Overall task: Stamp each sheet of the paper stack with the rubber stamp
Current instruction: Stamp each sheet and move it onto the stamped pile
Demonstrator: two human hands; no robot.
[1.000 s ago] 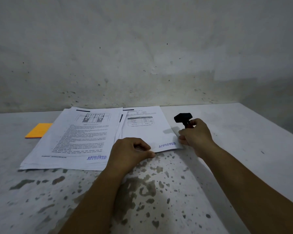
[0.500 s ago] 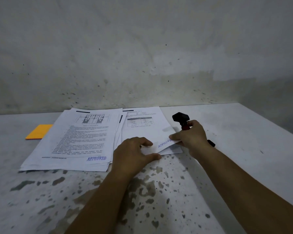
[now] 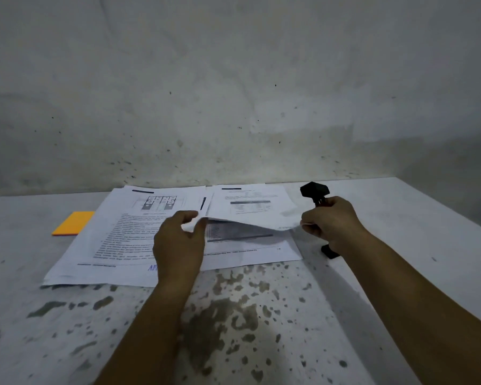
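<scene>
Orange pad (image 3: 73, 223) flat on stained white table (image 3: 261, 315), far left; blotchy wall (image 3: 233, 79) behind.

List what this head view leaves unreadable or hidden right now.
- Blue stamp mark on the left pile: the left hand covers all but its first letters.
- Rubber stamp: its printing face is hidden inside the right hand.
- Lifted sheet: its near edge curls up, so any mark there is unseen.
- Body text on every page: too small to read.
- Black object: mostly behind the right wrist.
</scene>
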